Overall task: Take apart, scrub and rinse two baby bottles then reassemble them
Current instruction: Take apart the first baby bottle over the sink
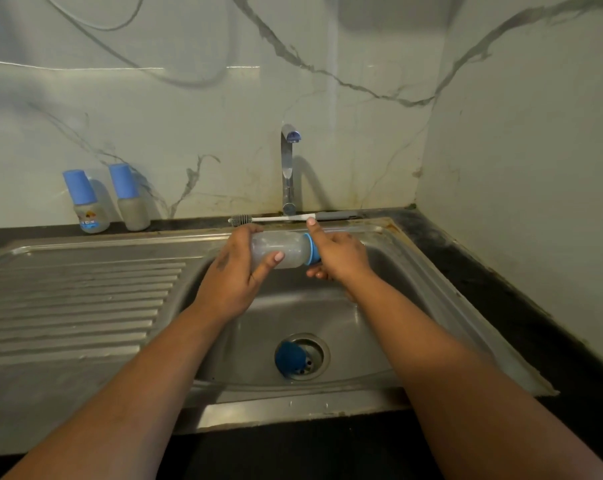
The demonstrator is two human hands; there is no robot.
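A cloudy baby bottle (286, 250) lies sideways above the sink basin (355, 327), its blue collar (313, 249) pointing right. My left hand (236, 271) grips the bottle's body, thumb across the front. My right hand (338, 252) wraps around the blue collar end, with the index finger stretched up over it. Whatever sits beyond the collar is hidden by that hand. A blue cap (288, 356) lies in the drain. Two more bottles with blue caps stand at the back left, one with a printed label (85, 202), one plain (128, 197).
A bottle brush (279, 218) lies along the sink's back ledge below the chrome tap (288, 168), which is not running. A ribbed draining board (75, 306) stretches left. A dark counter (501, 289) and marble wall close in on the right.
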